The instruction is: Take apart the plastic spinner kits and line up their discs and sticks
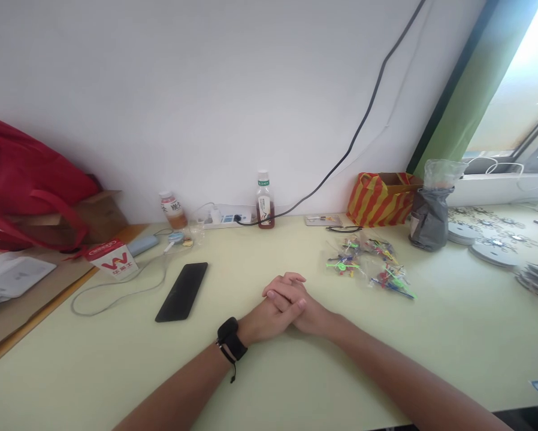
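My left hand (265, 318) and my right hand (308, 306) are clasped together on the pale green table (269, 383). Their fingers are folded over one another, both hands closed, and no object shows between them. A black watch (231, 336) and a thin dark bracelet sit on my left wrist. Left of my hands a black phone (181, 292) lies flat. To the right are several clear bags of small colourful plastic parts (368, 263). My palms are hidden.
Against the wall stand a tea bottle (264, 206), a power strip (228, 218) and a second bottle (174, 209). A striped bag (381, 200), a grey bag (431, 220) and stacked discs (493, 251) are right. A red bag (30, 173) and a paper box (114, 260) are left.
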`<state>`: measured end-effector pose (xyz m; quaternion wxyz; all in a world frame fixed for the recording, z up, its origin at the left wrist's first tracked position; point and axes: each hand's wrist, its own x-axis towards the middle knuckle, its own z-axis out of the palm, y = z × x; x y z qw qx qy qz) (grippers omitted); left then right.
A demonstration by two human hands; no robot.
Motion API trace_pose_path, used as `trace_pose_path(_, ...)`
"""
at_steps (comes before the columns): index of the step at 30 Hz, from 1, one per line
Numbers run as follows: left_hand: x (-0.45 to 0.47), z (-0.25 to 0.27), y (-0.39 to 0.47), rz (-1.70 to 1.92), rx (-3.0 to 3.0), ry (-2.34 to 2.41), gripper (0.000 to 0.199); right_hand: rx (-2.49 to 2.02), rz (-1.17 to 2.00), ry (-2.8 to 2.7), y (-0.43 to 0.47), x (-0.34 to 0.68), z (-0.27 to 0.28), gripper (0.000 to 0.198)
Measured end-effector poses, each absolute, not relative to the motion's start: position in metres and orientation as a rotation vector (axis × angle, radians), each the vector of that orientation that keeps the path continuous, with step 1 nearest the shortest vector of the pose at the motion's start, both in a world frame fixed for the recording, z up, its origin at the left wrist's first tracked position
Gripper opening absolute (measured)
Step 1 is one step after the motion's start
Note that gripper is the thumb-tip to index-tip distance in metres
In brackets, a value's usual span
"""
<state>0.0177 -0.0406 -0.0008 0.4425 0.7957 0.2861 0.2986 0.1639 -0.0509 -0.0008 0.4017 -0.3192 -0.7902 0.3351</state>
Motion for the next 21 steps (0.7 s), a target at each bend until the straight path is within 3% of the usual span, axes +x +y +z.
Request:
trace_pose_path(8, 0.017, -0.003, -0.038, 0.799, 1.906, 0.675, 0.036, -0.801, 0.834, -2.007, -0.049, 0.165, -0.006, 0.036)
trace_pose_path(11, 0.015, 0.0, -0.037, 0.812, 1.973, 0.608, 0.039, -0.782, 0.755, -2.011, -0.055, 0.162, -0.011, 0.05)
trace_pose_path(18, 0.01, 0.006, -0.028, 0.897, 1.947, 0.699, 0.076, -0.941, 0.658, -2.042, -0.049, 0.168, -0.012, 0.077)
trace_pose_path(19, 0.008, 0.006, -0.024, 0.901, 1.924, 0.752, 0.073, -1.001, 0.593, -2.034, -0.044, 0.173, -0.011, 0.079)
trace_pose_path(21, 0.002, 0.003, -0.013, 0.93, 1.905, 0.924, 0.049, -1.192, 0.357, -2.052, -0.033, 0.185, -0.009, 0.077)
